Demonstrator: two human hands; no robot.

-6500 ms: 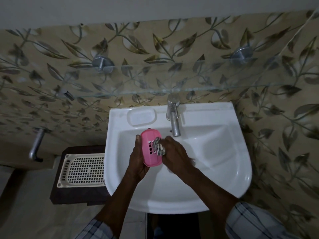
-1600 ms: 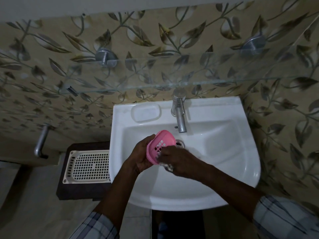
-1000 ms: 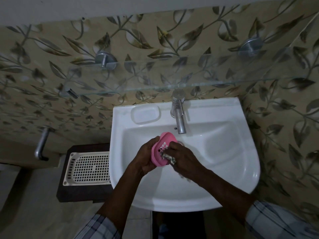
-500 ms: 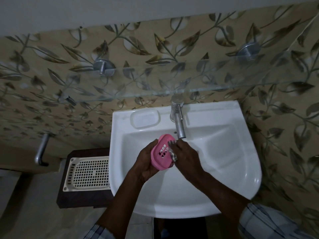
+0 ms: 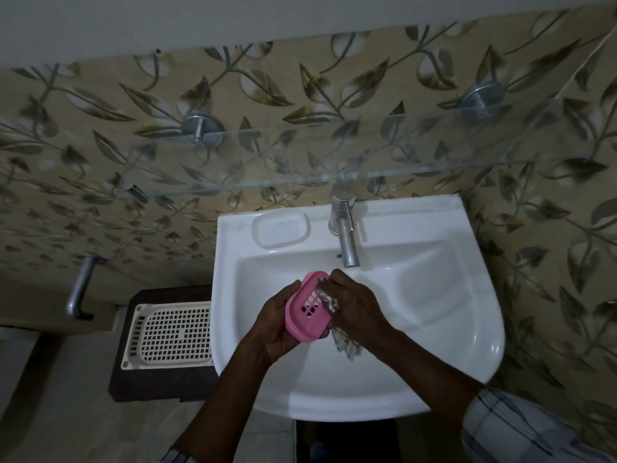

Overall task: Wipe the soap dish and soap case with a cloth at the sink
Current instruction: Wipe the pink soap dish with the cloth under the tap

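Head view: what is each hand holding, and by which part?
Left hand grips the pink soap dish by one long edge; right hand holds a bunched cloth against the dish's other side.

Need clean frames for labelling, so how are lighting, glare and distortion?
Head view: dim, lower corners near black; white sink brightest, small glare on its right rim; wide-angle lens bows the glass shelf; pink soap dish sharp, cloth slightly soft.

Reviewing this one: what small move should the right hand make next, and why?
Probably slide the cloth down across the slotted face of the pink soap dish. The right hand presses it against the dish's right edge only, while the left hand holds the dish over the sink.
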